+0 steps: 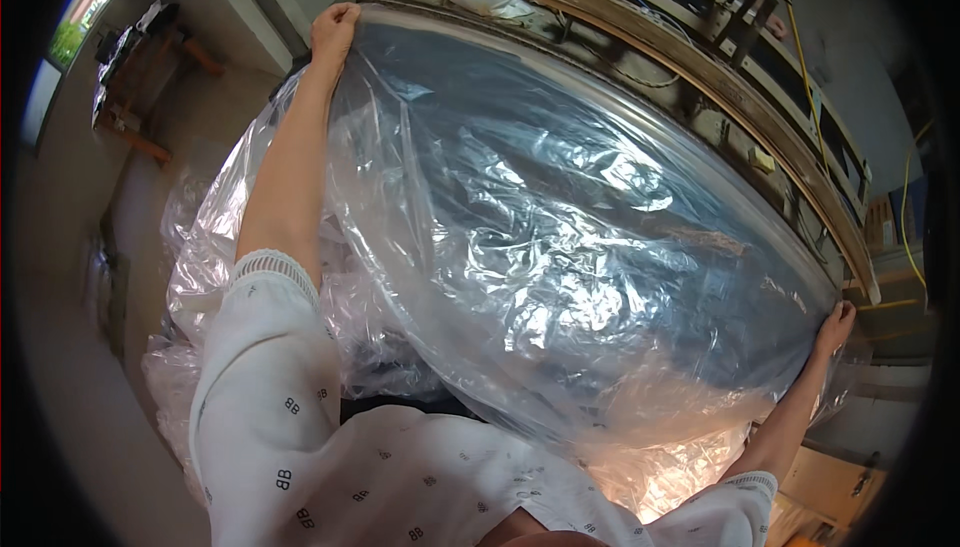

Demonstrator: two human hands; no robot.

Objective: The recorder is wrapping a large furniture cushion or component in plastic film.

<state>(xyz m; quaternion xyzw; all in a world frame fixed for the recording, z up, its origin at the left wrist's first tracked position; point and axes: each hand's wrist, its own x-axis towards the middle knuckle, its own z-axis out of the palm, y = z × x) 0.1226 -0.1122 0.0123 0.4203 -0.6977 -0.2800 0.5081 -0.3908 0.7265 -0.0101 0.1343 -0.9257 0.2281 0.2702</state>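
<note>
A wide sheet of clear plastic film [560,217] is stretched between my two hands, shiny and wrinkled. My left hand [335,35] grips its far left corner, fingers closed, at the left end of a long machine edge. Far to the right, my right hand [838,327] pinches the opposite corner near the end of a wooden bar. The film's far edge runs along the machine between both hands. Its near part hangs down toward my body, and more crumpled film [215,237] lies heaped to the left.
Beyond the film runs a long machine with a curved-looking wooden bar [640,42], cables and metal brackets. A yellow cord [805,67] hangs at the right. A wooden stand [140,97] is near the window at the left. Wooden boards [830,482] sit at the lower right.
</note>
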